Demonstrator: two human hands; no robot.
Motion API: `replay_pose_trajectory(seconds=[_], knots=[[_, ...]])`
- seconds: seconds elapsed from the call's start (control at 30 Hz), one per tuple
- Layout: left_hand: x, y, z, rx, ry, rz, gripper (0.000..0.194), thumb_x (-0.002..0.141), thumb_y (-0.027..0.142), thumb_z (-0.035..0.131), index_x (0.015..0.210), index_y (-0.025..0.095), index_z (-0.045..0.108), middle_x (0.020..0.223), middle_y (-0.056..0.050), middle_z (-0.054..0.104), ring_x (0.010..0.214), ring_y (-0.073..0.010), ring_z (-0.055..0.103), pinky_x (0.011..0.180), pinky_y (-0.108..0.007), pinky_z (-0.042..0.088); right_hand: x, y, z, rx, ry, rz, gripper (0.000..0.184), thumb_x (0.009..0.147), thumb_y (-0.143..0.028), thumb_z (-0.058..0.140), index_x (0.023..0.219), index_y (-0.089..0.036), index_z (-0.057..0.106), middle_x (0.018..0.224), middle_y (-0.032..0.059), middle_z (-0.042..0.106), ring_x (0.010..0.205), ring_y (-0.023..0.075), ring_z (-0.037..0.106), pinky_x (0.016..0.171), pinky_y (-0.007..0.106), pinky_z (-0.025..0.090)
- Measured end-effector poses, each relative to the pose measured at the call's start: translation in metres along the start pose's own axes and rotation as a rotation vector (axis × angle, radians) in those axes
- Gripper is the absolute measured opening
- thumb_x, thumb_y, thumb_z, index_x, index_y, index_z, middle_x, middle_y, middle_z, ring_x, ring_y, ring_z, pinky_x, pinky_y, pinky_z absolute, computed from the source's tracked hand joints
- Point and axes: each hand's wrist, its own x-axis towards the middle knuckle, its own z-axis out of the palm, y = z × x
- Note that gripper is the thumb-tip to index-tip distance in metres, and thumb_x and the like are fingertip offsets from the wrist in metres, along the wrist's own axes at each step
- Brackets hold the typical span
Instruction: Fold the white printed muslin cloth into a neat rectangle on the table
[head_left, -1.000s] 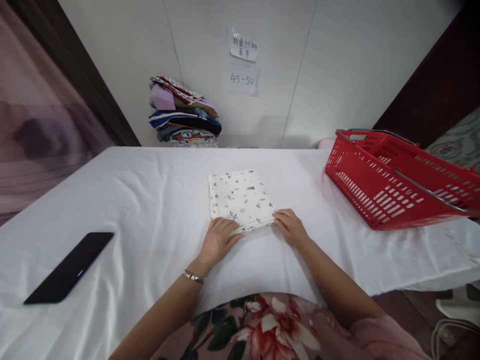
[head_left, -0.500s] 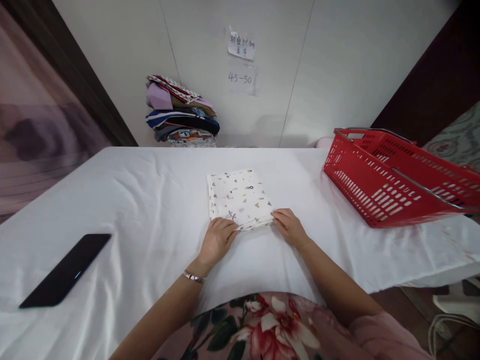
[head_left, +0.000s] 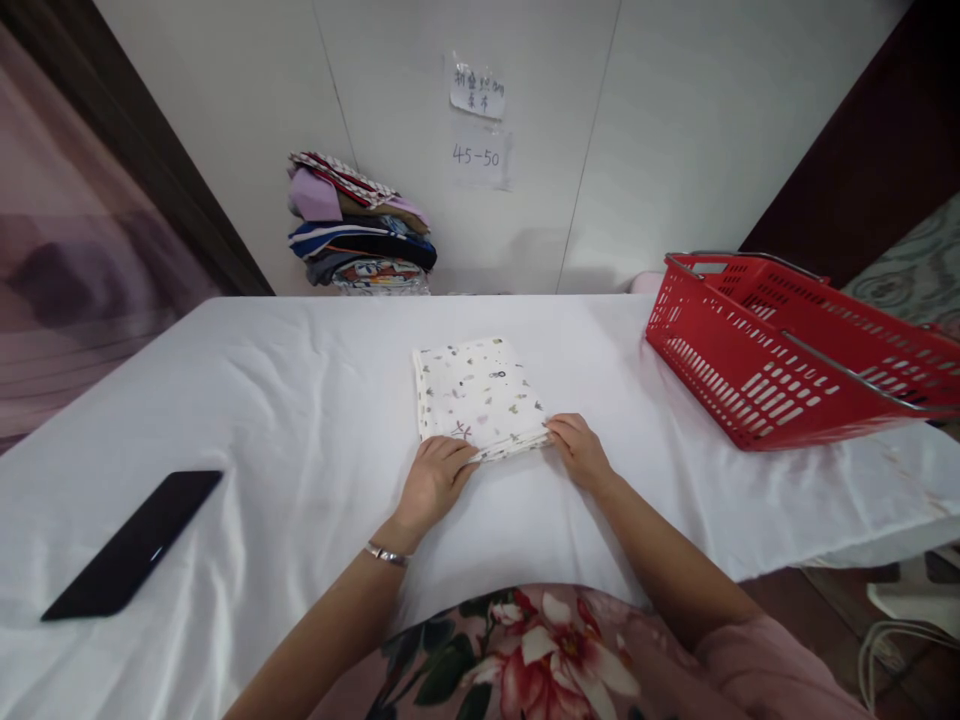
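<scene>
A white cloth with a small scattered print lies folded into a layered square on the white-covered table. My left hand grips its near left corner, fingers on top and the thumb at the front edge. At the near right corner, my right hand pinches the folded layers between thumb and fingers. Several layers show along the near edge between the two hands. The cloth rests flat on the table.
On the right of the table stands a red plastic basket with metal handles. A black flat device, perhaps a phone, lies at the left. Behind the far edge is a stack of folded fabrics, near paper signs on the wall.
Both hands keep their hold at the cloth's near corners, and the cloth stays in place. Only the camera view has shifted slightly.
</scene>
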Motion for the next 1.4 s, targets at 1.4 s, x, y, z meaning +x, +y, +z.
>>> replay_pose_trajectory(seconds=[1.4], knots=[[-0.0002, 0.0006, -0.0002, -0.023, -0.040, -0.035, 0.016, 0.087, 0.028, 0.051, 0.093, 0.022, 0.064, 0.094, -0.004, 0.064, 0.090, -0.0182, 0.054, 0.082, -0.037, 0.042, -0.0003, -0.0022, 0.0040, -0.096, -0.095, 0.120, 0.030, 0.081, -0.016, 0.044, 0.109, -0.020, 0.053, 0.097, 0.0059, 0.059, 0.089, 0.0196, 0.054, 0.077, 0.032, 0.045]])
